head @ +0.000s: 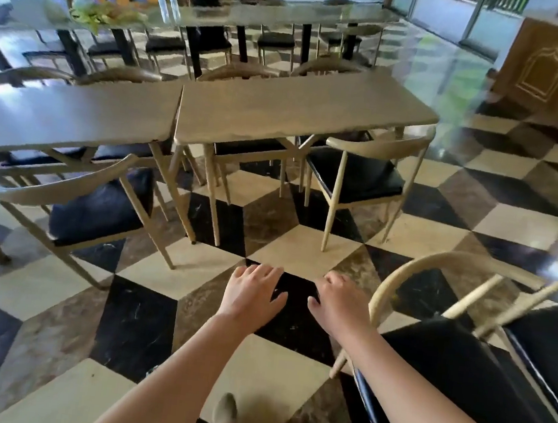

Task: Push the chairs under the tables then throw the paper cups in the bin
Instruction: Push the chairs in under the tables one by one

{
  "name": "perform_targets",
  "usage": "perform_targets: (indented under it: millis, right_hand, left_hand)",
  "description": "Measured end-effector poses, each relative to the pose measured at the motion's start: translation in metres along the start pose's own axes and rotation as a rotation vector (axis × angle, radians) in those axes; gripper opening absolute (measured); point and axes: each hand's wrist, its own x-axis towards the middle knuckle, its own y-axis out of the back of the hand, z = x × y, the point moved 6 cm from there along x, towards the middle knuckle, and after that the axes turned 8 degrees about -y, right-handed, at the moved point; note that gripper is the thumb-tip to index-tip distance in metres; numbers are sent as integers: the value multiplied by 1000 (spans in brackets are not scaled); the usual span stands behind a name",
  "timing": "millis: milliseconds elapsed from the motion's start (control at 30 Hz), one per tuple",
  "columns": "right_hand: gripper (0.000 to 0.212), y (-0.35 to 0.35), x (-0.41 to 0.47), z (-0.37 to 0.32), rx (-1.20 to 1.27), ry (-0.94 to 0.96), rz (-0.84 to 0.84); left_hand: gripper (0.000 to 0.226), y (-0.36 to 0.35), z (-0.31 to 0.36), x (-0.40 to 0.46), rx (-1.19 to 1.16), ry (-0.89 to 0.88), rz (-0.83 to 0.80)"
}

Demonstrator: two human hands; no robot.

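Pale wood frames and black padded seats mark every chair here. At the left, one chair [75, 203] stands angled, only partly under the left table [67, 116]. Beside that table, edge to edge, the right table [299, 106] has a second chair [364, 175] pulled out at its near right corner. Above the checkered floor [142, 317], the left hand [252, 293] and right hand [338, 302] hover with fingers spread, holding nothing. At the far right, a third chair [455, 350] stands close beside the right forearm.
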Motion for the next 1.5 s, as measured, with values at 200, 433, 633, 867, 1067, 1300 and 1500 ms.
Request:
perform_targets:
  millis: [200, 433, 633, 867, 1067, 1300, 1500]
  right_hand:
    - [35, 9, 98, 40, -11, -168, 52]
    - [35, 28, 184, 86, -42, -430, 113]
    - [36, 27, 199, 140, -7, -702, 122]
    - [36, 14, 216, 221, 29, -961, 143]
    - [42, 27, 238, 300, 57, -1099, 215]
    - [32, 36, 200, 356, 144, -1316, 277]
    - [21, 14, 128, 356, 142, -1646, 249]
  left_hand:
    - [45, -8, -24, 136, 60, -221, -47]
    - [52, 1, -31, 284, 50, -449, -94]
    - [45, -32, 17, 357, 5, -676, -200]
    - [50, -76, 86, 430, 59, -911, -304]
    - [47, -84, 151, 501, 211, -1150, -328]
    - [49, -107, 244, 518, 184, -1411, -368]
    - [46, -146, 315, 470, 188, -1747, -485]
